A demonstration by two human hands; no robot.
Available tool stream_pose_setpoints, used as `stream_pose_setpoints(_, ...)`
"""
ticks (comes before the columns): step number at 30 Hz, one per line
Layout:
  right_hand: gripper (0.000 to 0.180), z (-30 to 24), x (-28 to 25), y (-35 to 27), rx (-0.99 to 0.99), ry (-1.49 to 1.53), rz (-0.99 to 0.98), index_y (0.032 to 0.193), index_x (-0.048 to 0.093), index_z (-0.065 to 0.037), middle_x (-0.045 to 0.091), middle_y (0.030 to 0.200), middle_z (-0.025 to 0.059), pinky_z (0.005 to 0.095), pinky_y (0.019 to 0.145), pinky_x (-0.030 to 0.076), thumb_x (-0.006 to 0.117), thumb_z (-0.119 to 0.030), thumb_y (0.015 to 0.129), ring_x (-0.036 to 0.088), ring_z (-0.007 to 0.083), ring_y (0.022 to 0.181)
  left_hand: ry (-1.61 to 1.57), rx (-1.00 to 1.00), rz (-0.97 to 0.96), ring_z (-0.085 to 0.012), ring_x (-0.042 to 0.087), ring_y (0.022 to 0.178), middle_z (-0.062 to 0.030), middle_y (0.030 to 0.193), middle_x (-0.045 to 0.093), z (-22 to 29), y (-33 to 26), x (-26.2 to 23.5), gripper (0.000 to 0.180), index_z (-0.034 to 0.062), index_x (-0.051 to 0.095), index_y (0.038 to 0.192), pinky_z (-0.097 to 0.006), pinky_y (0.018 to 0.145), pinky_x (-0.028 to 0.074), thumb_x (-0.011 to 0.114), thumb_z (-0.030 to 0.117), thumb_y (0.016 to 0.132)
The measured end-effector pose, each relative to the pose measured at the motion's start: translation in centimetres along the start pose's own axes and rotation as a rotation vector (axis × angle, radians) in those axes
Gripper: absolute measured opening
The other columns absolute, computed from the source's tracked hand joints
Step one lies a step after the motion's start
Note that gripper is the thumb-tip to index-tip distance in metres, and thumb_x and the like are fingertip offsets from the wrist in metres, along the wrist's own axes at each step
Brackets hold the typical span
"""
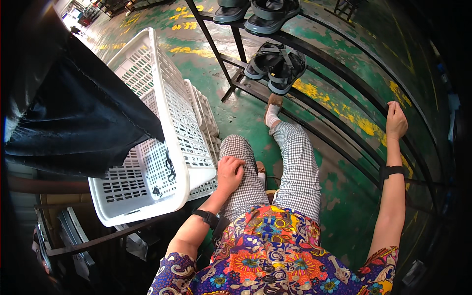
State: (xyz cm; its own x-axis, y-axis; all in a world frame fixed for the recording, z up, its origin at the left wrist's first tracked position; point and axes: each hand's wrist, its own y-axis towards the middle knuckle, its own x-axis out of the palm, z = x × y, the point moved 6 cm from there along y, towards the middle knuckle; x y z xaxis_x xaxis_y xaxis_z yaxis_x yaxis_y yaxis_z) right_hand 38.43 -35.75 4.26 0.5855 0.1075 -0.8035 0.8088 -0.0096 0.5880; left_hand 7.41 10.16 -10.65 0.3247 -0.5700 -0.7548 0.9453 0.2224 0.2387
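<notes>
I sit in checked trousers and a bright patterned top. My left hand (229,173) lies flat on my left knee, holding nothing, right beside a white slotted plastic crate (162,128). My right hand (396,119) is stretched out to the right, fingers curled loosely, next to the dark metal bars of a rack (344,73); whether it grips a bar is unclear. Both wrists wear black bands.
Black sandals (275,65) sit on the rack's lower bars, with more sandals (260,12) on the shelf above. A dark cloth (73,108) hangs over the crate's left side. A second white crate (206,123) stands behind. The floor is worn green with yellow marks.
</notes>
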Motion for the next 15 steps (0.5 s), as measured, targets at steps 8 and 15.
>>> stream_pose_setpoints(8, 0.031, -0.22, -0.15, -0.04, -0.011, 0.005, 0.013, 0.087, 0.066, -0.02, 0.067, 0.082, 0.0065, 0.0408, 0.056, 0.047, 0.042, -0.037, 0.096, 0.063, 0.0313, 0.072, 0.006, 0.005, 0.001, -0.0254, 0.055, 0.088, -0.0041, 0.083, 0.063, 0.04, -0.02, -0.03, 0.013, 0.007, 0.067, 0.082, -0.038, 0.081, 0.041, 0.061, 0.004, 0.071)
stream_pose_setpoints(15, 0.031, -0.14, -0.12, -0.05, 0.006, -0.004, 0.003, 0.087, 0.067, -0.02, 0.067, 0.082, 0.0069, 0.0407, 0.056, 0.047, 0.042, -0.037, 0.096, 0.063, 0.0315, 0.072, 0.006, 0.007, 0.0, -0.0249, 0.055, 0.088, -0.0039, 0.083, 0.063, -0.04, -0.04, 0.03, 0.013, 0.0069, 0.067, 0.082, -0.038, 0.081, 0.041, 0.061, 0.003, 0.071)
